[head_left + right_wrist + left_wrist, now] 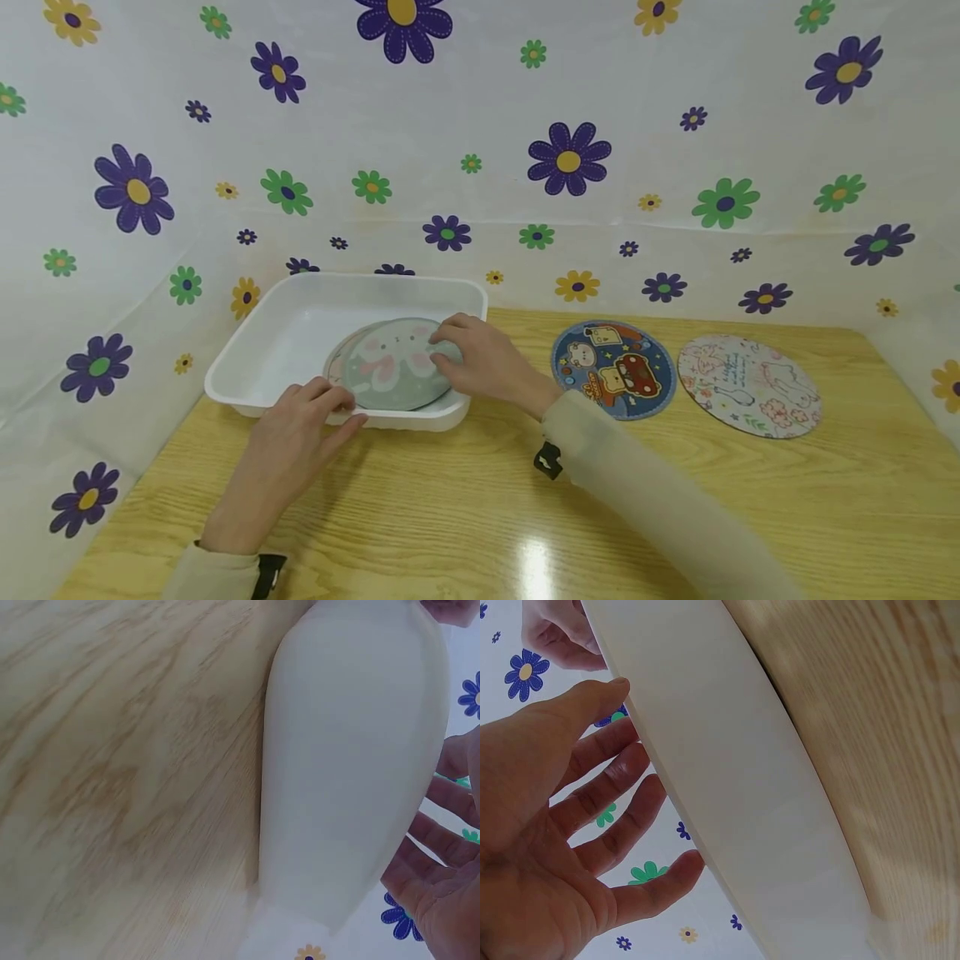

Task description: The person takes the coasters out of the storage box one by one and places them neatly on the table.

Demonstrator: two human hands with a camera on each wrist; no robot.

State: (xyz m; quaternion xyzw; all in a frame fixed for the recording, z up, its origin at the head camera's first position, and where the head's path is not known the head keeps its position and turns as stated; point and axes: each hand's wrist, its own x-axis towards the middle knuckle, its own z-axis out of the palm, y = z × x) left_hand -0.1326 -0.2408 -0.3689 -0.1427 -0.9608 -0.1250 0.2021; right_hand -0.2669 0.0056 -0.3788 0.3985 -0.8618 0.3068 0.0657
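Note:
A white plastic basin (262, 350) stands on the left of the table. In it lies a grey round mat (405, 379) with a pale rabbit print, overlapping another round mat (337, 354) that shows only as a rim at its left. My right hand (483, 358) pinches the grey mat's right edge, thumb and fingers on it; in the right wrist view the basin wall partly hides the fingertips. My left hand (296, 429) rests at the basin's front rim beside the mat, its fingers loosely spread over the rim in the left wrist view.
Right of the basin, a dark blue round mat (615, 367) with cartoon bears lies flat on the wooden table (465, 517). Next to it is a whitish round mat (750, 385) with pink drawings. A flower-print cloth (480, 108) hangs behind and at both sides.

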